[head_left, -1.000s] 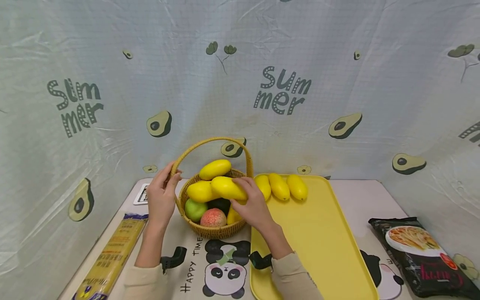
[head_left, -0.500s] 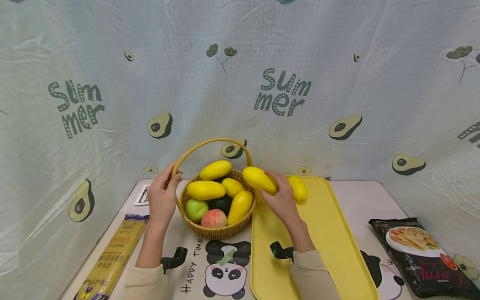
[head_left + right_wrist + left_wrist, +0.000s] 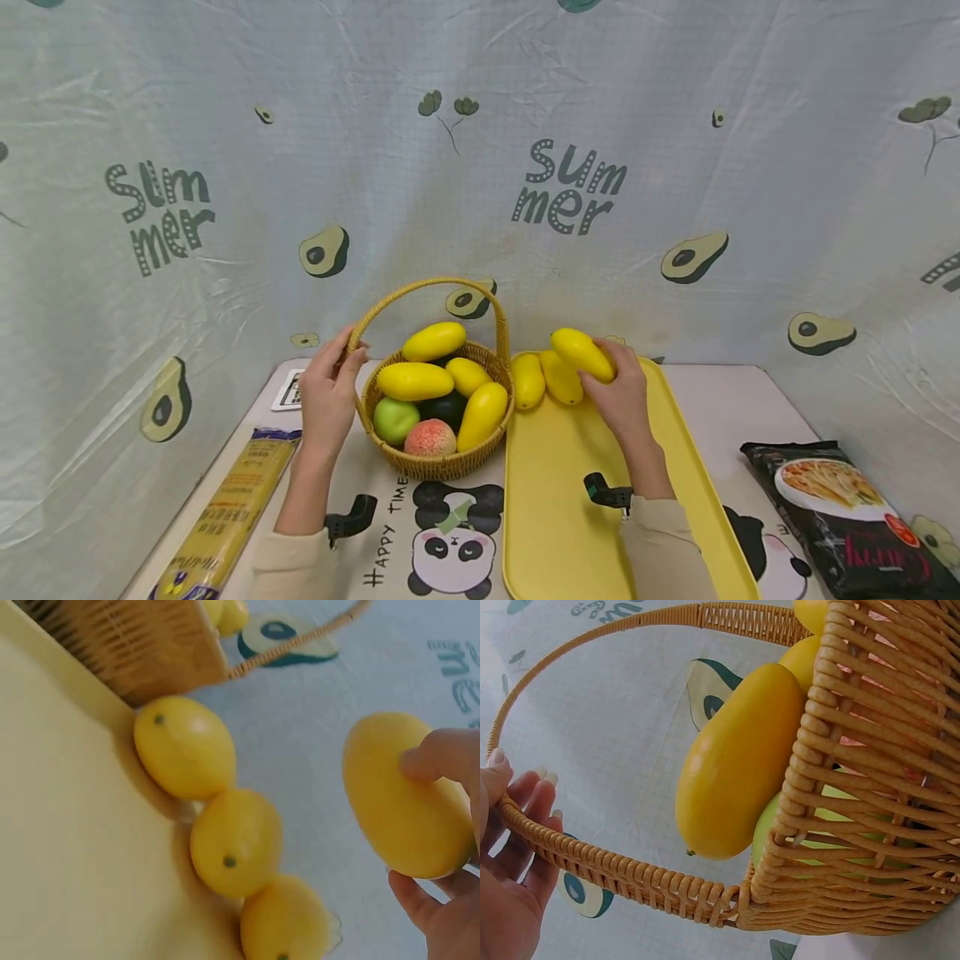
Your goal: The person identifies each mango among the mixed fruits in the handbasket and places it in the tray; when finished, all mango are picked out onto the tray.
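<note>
My right hand (image 3: pixel 619 385) grips a yellow mango (image 3: pixel 583 354) above the far end of the yellow tray (image 3: pixel 570 500). In the right wrist view, three more mangoes rest in a row along the tray's far edge, the middle mango (image 3: pixel 236 842) among them. My left hand (image 3: pixel 328 385) holds the left side of the handle (image 3: pixel 615 862) of a wicker basket (image 3: pixel 442 462), thumb on one side and fingers on the other. Inside the basket lie several mangoes (image 3: pixel 415 381), a green apple (image 3: pixel 395 421), a peach (image 3: pixel 431 438) and a dark fruit (image 3: pixel 444 408), partly covered.
A long yellow noodle packet (image 3: pixel 228 512) lies left on the table. On the right is a black food packet (image 3: pixel 847 508) with a noodle picture. A small white card (image 3: pixel 288 390) sits behind the left hand. A printed curtain (image 3: pixel 480 167) stands behind the table.
My right hand has lifted the mango out of the basket and carried it right, over the tray's far end. My left hand stays on the basket handle.
</note>
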Demonstrator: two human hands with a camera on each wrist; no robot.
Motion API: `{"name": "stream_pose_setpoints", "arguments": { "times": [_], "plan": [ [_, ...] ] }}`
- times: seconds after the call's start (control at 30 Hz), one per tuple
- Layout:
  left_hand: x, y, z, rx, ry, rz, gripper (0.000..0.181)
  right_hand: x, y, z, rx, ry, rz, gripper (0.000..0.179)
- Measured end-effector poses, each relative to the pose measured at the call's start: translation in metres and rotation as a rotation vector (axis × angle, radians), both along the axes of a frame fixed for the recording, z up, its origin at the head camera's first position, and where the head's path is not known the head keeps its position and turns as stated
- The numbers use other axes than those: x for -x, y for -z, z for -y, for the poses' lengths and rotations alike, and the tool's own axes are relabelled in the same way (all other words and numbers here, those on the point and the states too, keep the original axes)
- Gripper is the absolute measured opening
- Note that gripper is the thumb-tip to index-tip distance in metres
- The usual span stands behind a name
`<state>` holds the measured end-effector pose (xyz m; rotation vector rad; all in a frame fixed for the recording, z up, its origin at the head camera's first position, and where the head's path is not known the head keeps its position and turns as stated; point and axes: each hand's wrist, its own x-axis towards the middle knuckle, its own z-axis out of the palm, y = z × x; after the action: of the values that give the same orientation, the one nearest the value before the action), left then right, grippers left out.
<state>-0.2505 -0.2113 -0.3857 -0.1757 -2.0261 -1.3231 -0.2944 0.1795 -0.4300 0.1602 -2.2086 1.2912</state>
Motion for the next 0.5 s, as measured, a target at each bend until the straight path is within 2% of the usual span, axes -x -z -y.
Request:
{"name": "stream_pose_setpoints", "arguments": {
  "times": [0.33,0.5],
  "plan": [
    [0.001,0.000,0.000,-0.014,0.007,-0.003,0.038,0.009,0.018,-0.036,0.058,0.165,0.032,0.050],
    [0.001,-0.001,-0.001,-0.014,0.012,-0.003,0.038,0.011,0.026,-0.047,0.046,0.230,0.043,0.049]
  ]
}}
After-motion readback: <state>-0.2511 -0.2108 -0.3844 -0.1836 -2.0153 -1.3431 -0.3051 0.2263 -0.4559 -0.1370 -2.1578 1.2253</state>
